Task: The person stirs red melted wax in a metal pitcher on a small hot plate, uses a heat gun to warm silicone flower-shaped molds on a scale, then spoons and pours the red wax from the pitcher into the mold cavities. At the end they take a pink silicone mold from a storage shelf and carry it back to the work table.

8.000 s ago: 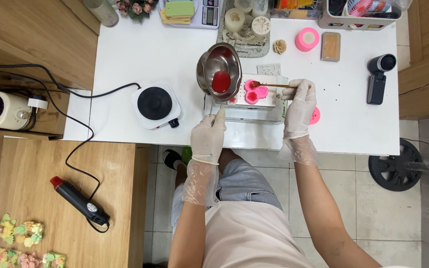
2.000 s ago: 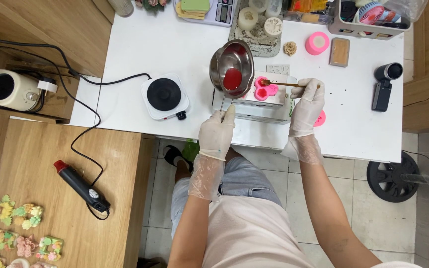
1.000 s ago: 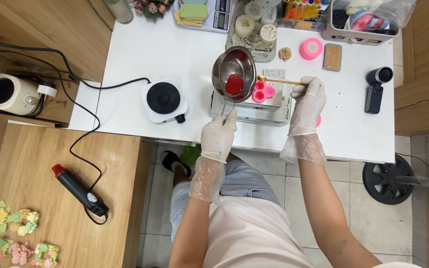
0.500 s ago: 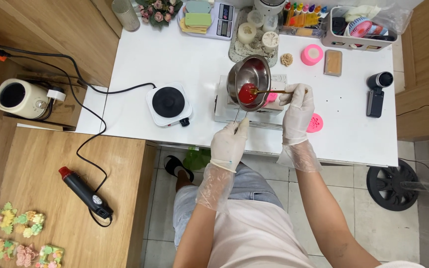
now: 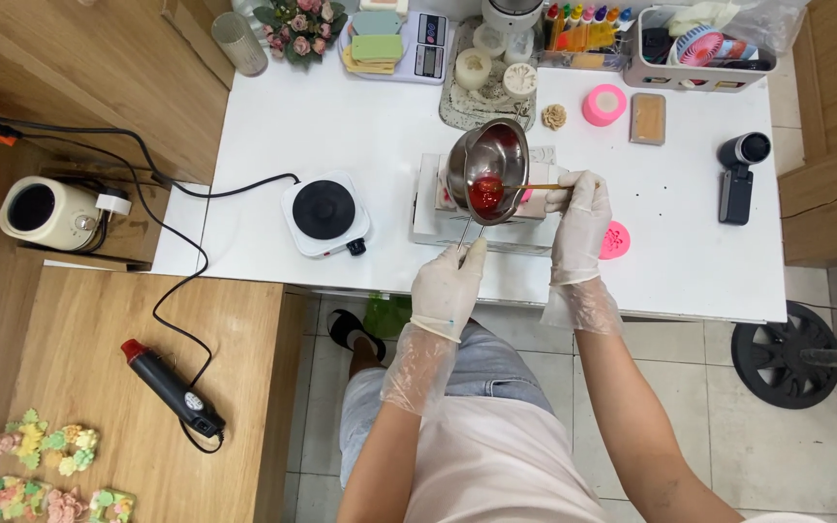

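Big white table (image 5: pixel 341 126) across the far half of the view, wooden bench (image 5: pixel 99 339) to the near left. On the table, centre: white box (image 5: pixel 433 208) serving as a raised stand. Left of it, white hot plate (image 5: pixel 325 213) with black top, nothing on it, well apart from the pot.

Above the box: steel pot (image 5: pixel 486 165), tilted, held up off the surface, a pool of red liquid (image 5: pixel 485 194) in its low side. Grips the pot's thin wire handle (image 5: pixel 467 234) with the gloved left hand (image 5: pixel 448 286), fingers wrapped shut round the near end. Pinches a slim gold spoon (image 5: pixel 538 186) in the gloved right hand (image 5: pixel 578 218), thumb and fingers closed on its right end, tip dipped in the red pool.

Pink mould (image 5: pixel 527 197) on the box top, mostly hidden under the pot; only a sliver visible at the pot's right rim, so fill level impossible to tell.

Progress, as a judgement: red liquid melted and off the heat, mid-way through spooning or stirring at the pot; plenty of liquid left in it, so not near finished.

Small stuff: flat pink disc (image 5: pixel 615 239) just right of the right hand, round pink mould (image 5: pixel 603 105) far right, heat gun (image 5: pixel 171 387) lying on the bench.
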